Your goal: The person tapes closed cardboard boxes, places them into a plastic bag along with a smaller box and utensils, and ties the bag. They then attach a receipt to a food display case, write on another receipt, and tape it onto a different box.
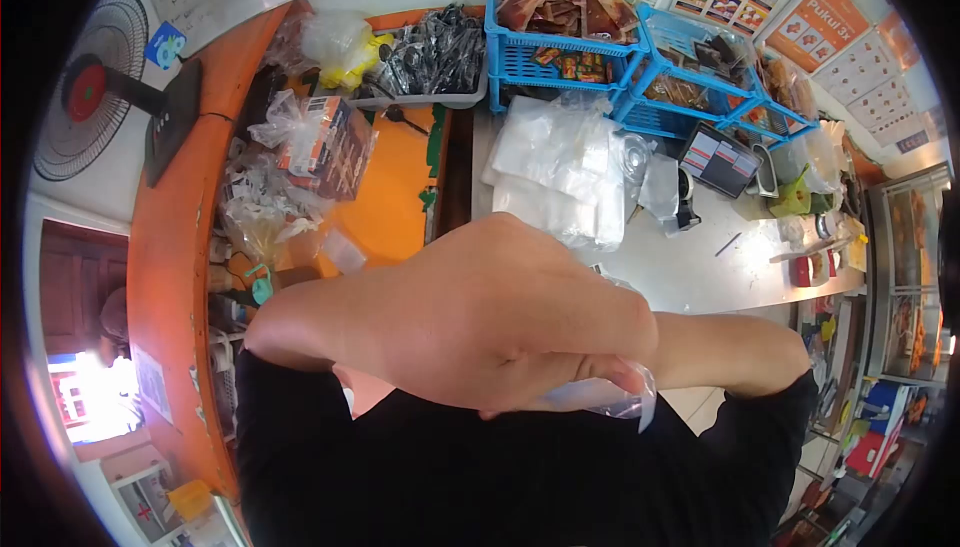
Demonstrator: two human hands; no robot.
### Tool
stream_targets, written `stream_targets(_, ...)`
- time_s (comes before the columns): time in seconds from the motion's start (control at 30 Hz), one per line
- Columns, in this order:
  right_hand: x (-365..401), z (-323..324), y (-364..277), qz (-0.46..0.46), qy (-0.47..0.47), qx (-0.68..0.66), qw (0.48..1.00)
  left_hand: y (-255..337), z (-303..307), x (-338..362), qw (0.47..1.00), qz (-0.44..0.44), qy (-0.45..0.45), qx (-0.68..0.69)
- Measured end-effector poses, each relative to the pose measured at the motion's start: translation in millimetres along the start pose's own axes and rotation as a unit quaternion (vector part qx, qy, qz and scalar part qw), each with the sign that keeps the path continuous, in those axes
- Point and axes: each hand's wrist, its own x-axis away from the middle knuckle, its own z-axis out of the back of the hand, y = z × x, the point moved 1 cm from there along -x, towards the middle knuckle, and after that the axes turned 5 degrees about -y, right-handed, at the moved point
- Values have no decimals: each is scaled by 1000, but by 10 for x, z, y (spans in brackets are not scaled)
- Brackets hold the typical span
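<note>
Very close to the camera, my left hand [520,307] stretches across the middle of the view with its back towards me. Its fingers are curled, and a clear plastic bag [600,395] shows under them at the right. From the right comes my right forearm [730,352], which runs behind the left hand. My right hand is mostly hidden there, so its fingers cannot be made out. Beyond the hands, a stack of clear plastic bags [555,172] lies on the metal counter [690,272].
Blue crates [565,57] with brown sachets stand at the back. A tray of black plastic cutlery [435,57] is beside them. On the right are a tablet [718,160] and small containers. An orange shelf [385,222] holds a printed box [335,152]; a fan [95,87] stands far left.
</note>
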Motion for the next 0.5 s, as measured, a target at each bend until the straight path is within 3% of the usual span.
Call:
stream_targets(0.03, 5, -32, 3, 22, 72, -8, 997, 19, -15, 34, 1000, 1, 2, -1)
stream_targets(0.07, 35, -20, 4, 18, 67, -4, 998, 57, -21, 67, 1000, -4, 7, -3)
stream_targets(0.13, 104, 61, 27, -121, 61, 107, 985, 130, -14, 133, 994, 97, 8, -40)
stream_targets(0.17, 76, 94, 22, -120, 62, 114, 984, 144, -6, 186, 995, 92, 8, -45)
stream_targets(0.23, 27, 217, 16, -116, 158, 177, 964, 96, 25, 330, 986, 61, 111, -109)
stream_targets(0.27, 42, 281, 79, -116, 165, 185, 962, 116, -8, 425, 975, 88, 163, -125)
stream_targets(0.3, 103, 363, 183, -108, 226, 142, 958, 83, -20, 567, 976, 79, 159, -126)
stream_targets(0.33, 160, 460, 219, -96, 288, 99, 948, -2, -11, 748, 957, 58, 226, -171)
stream_targets(0.37, 193, 581, 131, -163, 311, 52, 935, -157, -76, 907, 931, 33, 292, -216)
stream_targets(0.43, 177, 855, 80, -31, 381, 270, 883, -955, -681, 1580, 817, -4, 528, -231)
stream_targets(0.5, -14, 990, -584, -91, 451, 171, 872, -1545, -1030, 1717, 807, 102, 485, -319)
